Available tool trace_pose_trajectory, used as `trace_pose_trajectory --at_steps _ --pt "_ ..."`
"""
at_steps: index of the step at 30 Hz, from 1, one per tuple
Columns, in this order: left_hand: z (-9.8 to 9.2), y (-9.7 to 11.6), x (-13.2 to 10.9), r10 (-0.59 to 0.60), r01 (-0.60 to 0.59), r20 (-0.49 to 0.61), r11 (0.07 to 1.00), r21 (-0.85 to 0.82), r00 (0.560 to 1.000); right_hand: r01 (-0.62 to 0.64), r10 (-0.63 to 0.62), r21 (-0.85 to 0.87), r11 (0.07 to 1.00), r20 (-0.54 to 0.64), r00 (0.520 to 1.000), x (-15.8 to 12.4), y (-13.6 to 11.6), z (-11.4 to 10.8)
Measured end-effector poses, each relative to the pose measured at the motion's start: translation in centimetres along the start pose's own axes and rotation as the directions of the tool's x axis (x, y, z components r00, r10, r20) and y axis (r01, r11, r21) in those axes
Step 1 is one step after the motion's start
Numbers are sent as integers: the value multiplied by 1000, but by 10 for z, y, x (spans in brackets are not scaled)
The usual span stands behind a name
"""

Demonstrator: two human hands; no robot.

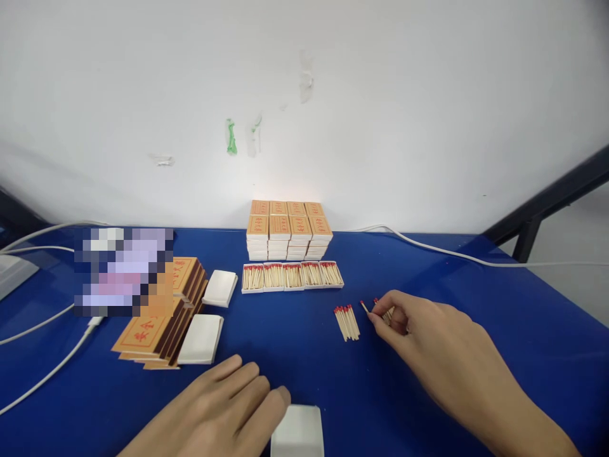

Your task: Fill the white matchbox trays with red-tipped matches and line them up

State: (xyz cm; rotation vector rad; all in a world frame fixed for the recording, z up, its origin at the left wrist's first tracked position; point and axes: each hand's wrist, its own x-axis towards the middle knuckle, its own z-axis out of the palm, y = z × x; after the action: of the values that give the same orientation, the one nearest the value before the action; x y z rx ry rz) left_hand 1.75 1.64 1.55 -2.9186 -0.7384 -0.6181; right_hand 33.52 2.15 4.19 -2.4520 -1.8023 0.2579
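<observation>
1 match (364, 306) — in right hand (431, 333)

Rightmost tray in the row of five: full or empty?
Looks full: red-tipped matches lie packed side by side across the tray.

On the far white wall (404, 114) clings 1 green scrap (231, 136). At left, a white charging cable (88, 331) leads to a pixelated object (124, 270). Far right, 1 white cord (436, 251) passes a black metal frame (547, 190).
</observation>
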Motion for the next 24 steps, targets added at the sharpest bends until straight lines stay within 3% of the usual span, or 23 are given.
trace_pose_trajectory --at_steps 10,17,24 --pt "1 0 -1 15 -15 -27 1000 -1 1000 96 -107 232 968 36 994 -5 -3 3" --pt "6 0 -4 23 -23 -18 1000 8 1000 126 -134 271 954 14 991 -5 -6 3" --pt "3 0 -7 14 -14 39 1000 3 999 -25 35 119 993 -88 996 3 8 -2"
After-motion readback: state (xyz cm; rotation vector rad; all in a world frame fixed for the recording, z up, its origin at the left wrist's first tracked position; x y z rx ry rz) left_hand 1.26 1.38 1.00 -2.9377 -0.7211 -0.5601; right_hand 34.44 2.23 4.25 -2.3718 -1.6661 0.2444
